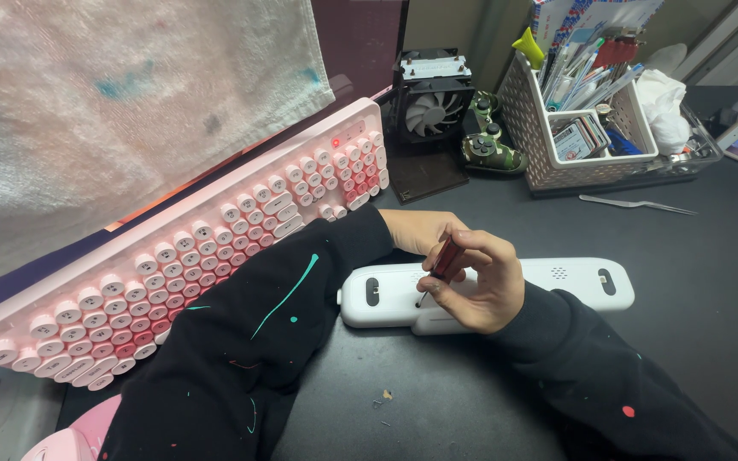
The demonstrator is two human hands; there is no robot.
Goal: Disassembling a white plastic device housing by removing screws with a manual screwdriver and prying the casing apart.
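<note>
Head view, desk top. Dark desk (711, 256) carries a pink keyboard (190, 256) with round keys along the far left, a white towel (121, 94) draped behind it, a cooling fan (431, 107) and a white desk organiser (557, 128) full of pens at the back.

White oblong device (574, 286) lies underside up at centre, just beside the keyboard's near edge, with 2 dark oval pads showing near its ends.

Right hand (480, 282) is curled narrow round a small screwdriver (448, 259) with a dark red handle, tip down into a hole in the casing. Left hand (416, 230) reaches in from behind the right; it appears to rest against the device, but its grip is hidden, so I cannot tell how it is set.

Judgement: keep the driver upright over the screw, press down before turning, and brace the casing so it does not slide on the smooth desk. Slipping would scar the plastic.

Small debris flecks (383, 396) lie near the front edge.
</note>
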